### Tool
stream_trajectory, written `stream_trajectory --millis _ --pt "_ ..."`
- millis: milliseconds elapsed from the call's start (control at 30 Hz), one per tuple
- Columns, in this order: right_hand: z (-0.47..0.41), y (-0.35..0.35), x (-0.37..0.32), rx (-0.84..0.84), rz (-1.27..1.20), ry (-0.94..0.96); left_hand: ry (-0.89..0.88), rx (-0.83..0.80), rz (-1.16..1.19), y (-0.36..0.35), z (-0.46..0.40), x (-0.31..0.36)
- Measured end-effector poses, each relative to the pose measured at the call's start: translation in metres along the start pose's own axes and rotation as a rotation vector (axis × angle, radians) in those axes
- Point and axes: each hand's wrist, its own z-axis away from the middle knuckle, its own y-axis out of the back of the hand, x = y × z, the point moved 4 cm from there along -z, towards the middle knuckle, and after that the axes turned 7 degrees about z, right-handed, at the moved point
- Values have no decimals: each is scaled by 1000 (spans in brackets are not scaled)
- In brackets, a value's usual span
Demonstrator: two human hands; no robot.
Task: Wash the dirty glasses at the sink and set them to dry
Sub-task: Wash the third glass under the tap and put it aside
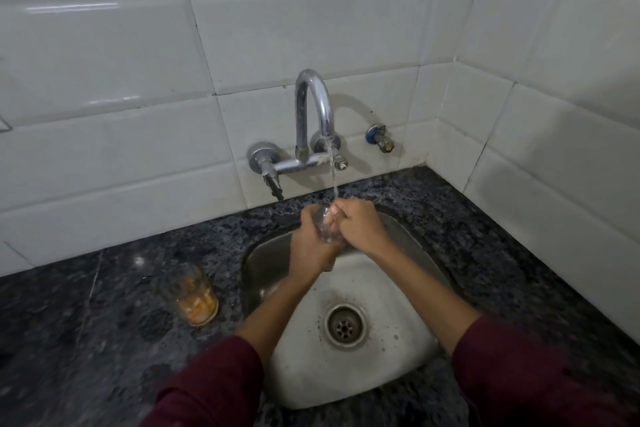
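Maroon sleeves (214, 388) fill the bottom of the frame, both my forearms reaching up over the steel sink (408, 340), drain (345, 325) low centre. Left of the basin, lower left of the frame, one dirty glass (189, 293) stands on the dark speckled desk (86, 340), orange residue inside, parked there probably to wait its turn. Centre frame, my left hand (310, 243) wraps the clear glass (325, 227) from the left, fingers curled round it to steady it over the basin so runoff drains. My right hand (358, 225) is clenched against the glass from the right; fingers seem to go into or round the mouth to rub it, exact contact blurred. Water from the curved tap (313, 104) falls right onto my right knuckles and the glass rim. White tiles (138, 45) behind. No drying rack in view.
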Motion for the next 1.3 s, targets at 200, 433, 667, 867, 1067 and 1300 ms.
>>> stream_trajectory --millis 200,433,667,867,1067,1300 --pt "-1 -2 17 -1 -264 -94 30 -170 46 -3 -2 0" --pt "2 1 20 -90 -578 8 336 -441 694 0 1 -3" --pt "-4 -7 14 -3 -170 6 10 -9 -4 -1 4 5" --pt "-8 -10 27 -58 -387 -194 -10 -63 -216 -6 2 -1" --pt "-8 -9 30 -193 -657 -98 369 -440 747 0 0 0" --pt "-11 -12 21 -93 -287 -68 90 -86 168 1 -2 -4"
